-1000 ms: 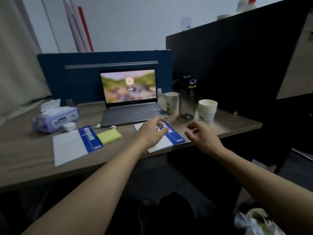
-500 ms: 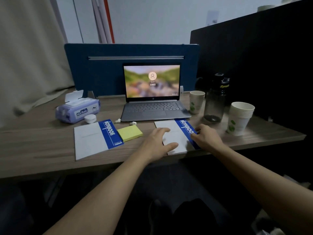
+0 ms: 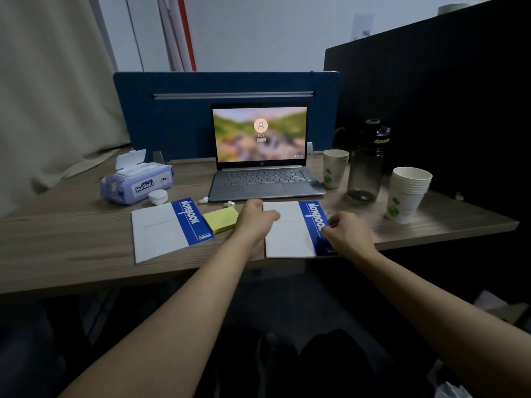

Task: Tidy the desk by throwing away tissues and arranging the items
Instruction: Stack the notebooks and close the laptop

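A white notebook with a blue spine band (image 3: 287, 228) lies at the desk's front edge, just in front of the laptop (image 3: 264, 179). My left hand (image 3: 255, 222) grips its left edge, thumb lying on the cover. My right hand (image 3: 347, 234) holds its right blue edge with curled fingers. A second, matching notebook (image 3: 161, 231) lies askew to the left, with a yellow sticky-note pad (image 3: 221, 219) between the two. A purple wipes pack (image 3: 138, 182) with its lid flipped up sits at the left rear.
A white earbud case (image 3: 158, 196) and two loose earbuds (image 3: 204, 200) (image 3: 229, 204) lie before the laptop. A paper cup (image 3: 334, 168), a dark bottle (image 3: 366, 162) and a stack of cups (image 3: 408, 193) stand on the right. A blue divider (image 3: 172, 116) backs the wooden desk (image 3: 57, 248).
My left hand slid from the top of the cover to the notebook's left edge, and my right hand curled onto the right edge. The notebook now lies squarer to the desk edge.
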The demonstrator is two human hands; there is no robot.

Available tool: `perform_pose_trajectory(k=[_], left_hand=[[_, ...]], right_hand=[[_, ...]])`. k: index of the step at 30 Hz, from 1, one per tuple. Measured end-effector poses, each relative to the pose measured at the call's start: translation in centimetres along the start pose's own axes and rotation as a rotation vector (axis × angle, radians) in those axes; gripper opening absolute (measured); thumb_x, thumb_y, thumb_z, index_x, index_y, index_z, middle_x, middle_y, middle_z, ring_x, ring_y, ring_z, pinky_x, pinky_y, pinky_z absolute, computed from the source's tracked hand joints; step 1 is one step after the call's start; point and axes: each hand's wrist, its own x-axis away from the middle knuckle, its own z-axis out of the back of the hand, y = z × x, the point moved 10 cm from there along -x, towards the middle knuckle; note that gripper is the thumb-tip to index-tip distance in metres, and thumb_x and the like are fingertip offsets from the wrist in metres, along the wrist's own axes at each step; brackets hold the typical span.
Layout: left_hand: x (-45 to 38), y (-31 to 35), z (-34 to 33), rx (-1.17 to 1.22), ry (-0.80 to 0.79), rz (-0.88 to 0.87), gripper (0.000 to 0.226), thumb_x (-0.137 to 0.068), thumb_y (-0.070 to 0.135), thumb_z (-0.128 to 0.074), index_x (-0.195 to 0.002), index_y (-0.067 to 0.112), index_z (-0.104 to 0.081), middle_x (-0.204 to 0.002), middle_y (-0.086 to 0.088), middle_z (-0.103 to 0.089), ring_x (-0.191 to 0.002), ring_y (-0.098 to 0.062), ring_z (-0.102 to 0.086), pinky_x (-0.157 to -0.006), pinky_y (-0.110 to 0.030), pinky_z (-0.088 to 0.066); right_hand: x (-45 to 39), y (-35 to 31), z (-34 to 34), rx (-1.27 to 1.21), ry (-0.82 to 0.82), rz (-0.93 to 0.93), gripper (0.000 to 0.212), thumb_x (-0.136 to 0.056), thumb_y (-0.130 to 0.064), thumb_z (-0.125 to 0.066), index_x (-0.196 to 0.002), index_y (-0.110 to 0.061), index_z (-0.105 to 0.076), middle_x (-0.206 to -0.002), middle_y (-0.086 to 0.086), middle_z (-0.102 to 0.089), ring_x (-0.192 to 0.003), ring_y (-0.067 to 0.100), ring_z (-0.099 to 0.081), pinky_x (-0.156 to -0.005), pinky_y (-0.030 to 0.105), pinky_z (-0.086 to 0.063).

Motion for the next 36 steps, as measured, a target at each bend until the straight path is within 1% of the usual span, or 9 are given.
perform_pose_trajectory(k=[2, 6, 11, 20, 24, 28, 30, 34, 36], left_hand=[[0.7, -1.3, -0.5, 0.135, -0.057, 0.084, 0.039, -0.089, 0.004, -0.061, -0.125, 0.013, -0.052, -0.121, -0.013, -0.065, -0.095, -0.026, -0.068, -0.077, -0.039, -0.058], [2.4, -0.9, -1.4, 0.103, -0.12, -0.034, 0.035, -0.092, 0.0, -0.058, -0.125, 0.008, -0.055, -0.121, -0.014, -0.066, -0.102, -0.028, -0.066, -0.086, -0.047, -0.057], [3.2, 0.4, 0.2, 0.234, -0.069, -0.135, 0.03, -0.097, 0.005, -0.054, -0.125, 0.015, -0.052, -0.12, -0.006, -0.067, -0.103, -0.02, -0.066, -0.087, -0.045, -0.057], [2.3, -1.6, 13.7, -0.039, 0.172, -0.108, 0.029, -0.097, 0.015, -0.052, -0.125, 0.017, -0.059, -0.121, -0.001, -0.067, -0.105, -0.019, -0.063, -0.08, -0.03, -0.052], [2.4, -3.9, 21.9, -0.288, 0.371, -0.047, 0.019, -0.092, 0.017, -0.052, -0.098, 0.013, -0.07, -0.092, -0.002, -0.072, -0.086, -0.023, -0.065, -0.068, -0.031, -0.045], [2.5, -5.5, 26.4, -0.516, 0.477, -0.007, 0.031, -0.088, 0.02, -0.056, -0.059, 0.011, -0.046, -0.052, 0.002, -0.046, -0.061, -0.023, -0.045, -0.055, -0.033, -0.033], [2.1, -5.7, 26.9, -0.531, 0.478, 0.002, 0.028, -0.088, 0.02, -0.056, -0.061, 0.012, -0.051, -0.055, 0.003, -0.051, -0.064, -0.023, -0.048, -0.057, -0.032, -0.035], [1.1, -5.7, 27.6, -0.536, 0.501, 0.063, 0.021, -0.09, 0.023, -0.054, -0.095, 0.011, -0.071, -0.1, -0.008, -0.071, -0.097, -0.032, -0.062, -0.077, -0.029, -0.044], [0.4, -5.5, 27.5, -0.557, 0.488, 0.101, 0.025, -0.089, 0.024, -0.052, -0.092, 0.005, -0.067, -0.098, -0.015, -0.069, -0.087, -0.034, -0.058, -0.072, -0.032, -0.046]], right_hand=[[0.4, 0.1, 0.5, 0.009, 0.03, 0.001, 0.024, -0.085, -0.024, -0.064, -0.104, -0.01, -0.066, -0.104, 0.009, -0.07, -0.085, 0.02, -0.06, -0.062, 0.033, -0.045], [0.8, 0.1, 1.0, -0.049, 0.085, 0.044, 0.015, -0.081, -0.022, -0.063, -0.09, -0.011, -0.067, -0.087, 0.005, -0.071, -0.077, 0.021, -0.061, -0.055, 0.031, -0.041], [1.2, -0.8, 0.4, -0.435, 0.06, 0.035, 0.024, -0.088, -0.035, -0.065, -0.107, -0.027, -0.053, -0.092, -0.015, -0.058, -0.08, -0.001, -0.057, -0.056, 0.021, -0.043], [1.7, -12.4, -8.0, -0.538, -0.154, 0.218, 0.027, -0.094, -0.028, -0.059, -0.12, -0.021, -0.06, -0.105, -0.007, -0.066, -0.087, 0.003, -0.064, -0.067, 0.023, -0.051], [2.3, -18.6, -13.3, -0.508, -0.271, 0.3, 0.028, -0.095, -0.025, -0.057, -0.123, -0.021, -0.06, -0.113, -0.004, -0.066, -0.088, 0.004, -0.062, -0.073, 0.026, -0.052], [2.1, -22.0, -16.6, -0.311, -0.284, 0.334, 0.017, -0.093, -0.02, -0.058, -0.105, -0.019, -0.071, -0.107, 0.001, -0.07, -0.08, 0.006, -0.061, -0.069, 0.03, -0.056], [2.3, -22.9, -17.6, -0.193, -0.293, 0.397, 0.015, -0.093, -0.021, -0.057, -0.095, -0.019, -0.072, -0.106, 0.002, -0.07, -0.073, 0.003, -0.055, -0.058, 0.021, -0.049], [2.9, -23.9, -18.5, -0.069, -0.335, 0.466, 0.02, -0.095, -0.024, -0.055, -0.102, -0.013, -0.07, -0.111, 0.007, -0.069, -0.086, 0.014, -0.059, -0.067, 0.03, -0.054], [3.0, -24.4, -18.7, 0.008, -0.353, 0.471, 0.021, -0.094, -0.023, -0.053, -0.102, -0.01, -0.067, -0.109, 0.01, -0.069, -0.091, 0.021, -0.063, -0.072, 0.035, -0.055]])
